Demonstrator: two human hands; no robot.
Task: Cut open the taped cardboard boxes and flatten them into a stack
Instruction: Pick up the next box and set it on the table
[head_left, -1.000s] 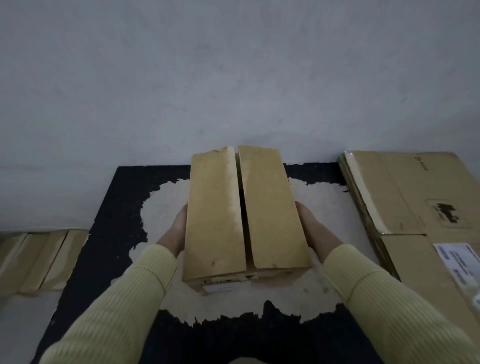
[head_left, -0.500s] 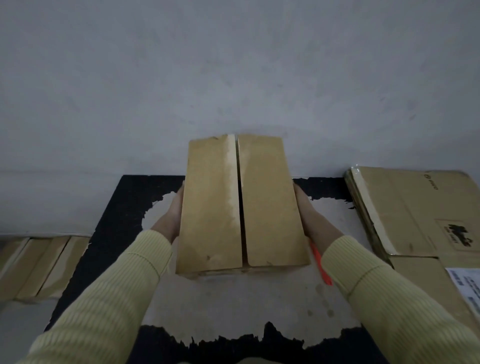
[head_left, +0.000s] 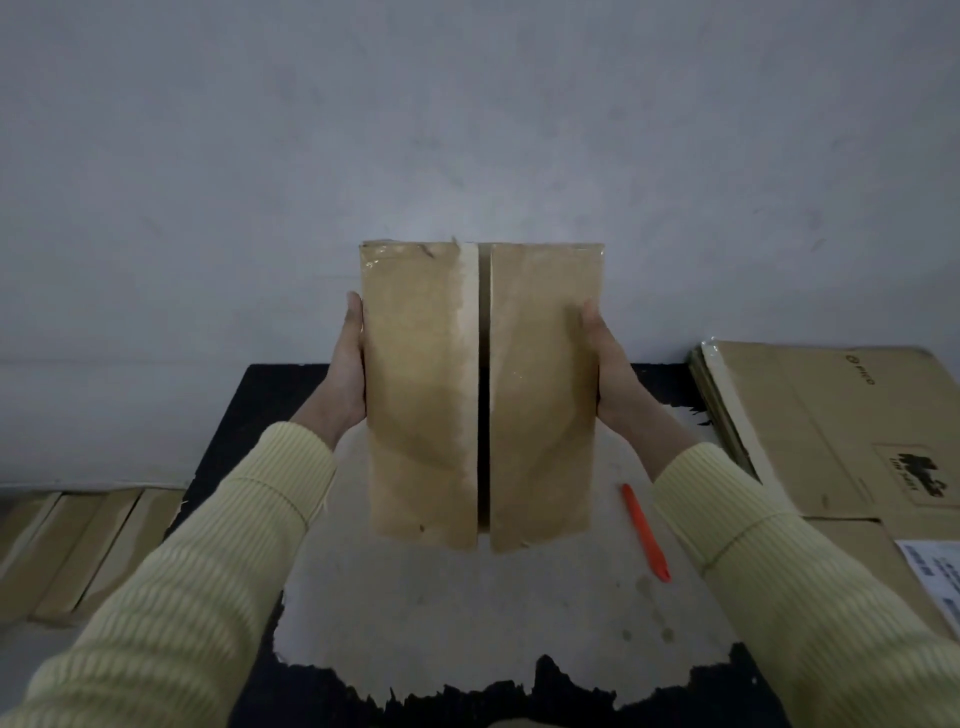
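Observation:
A brown cardboard box (head_left: 540, 395) is held up in the air above the table, its two top flaps facing me with a dark slit between them. My left hand (head_left: 347, 371) presses flat against its left side and my right hand (head_left: 608, 364) against its right side. Shiny tape shows along its far edge. An orange cutter (head_left: 645, 532) lies on the table to the right, below the box. A stack of flattened cardboard (head_left: 826, 431) lies at the right of the table.
The table (head_left: 244, 415) is black with a worn pale patch (head_left: 467, 623) in the middle. Several flat cardboard strips (head_left: 78, 545) lie on the floor at the left. A grey wall (head_left: 467, 130) stands close behind the table.
Both hands have lifted the box off the table and tilted its top towards me. The orange cutter, hidden under the box before, now lies in plain view.

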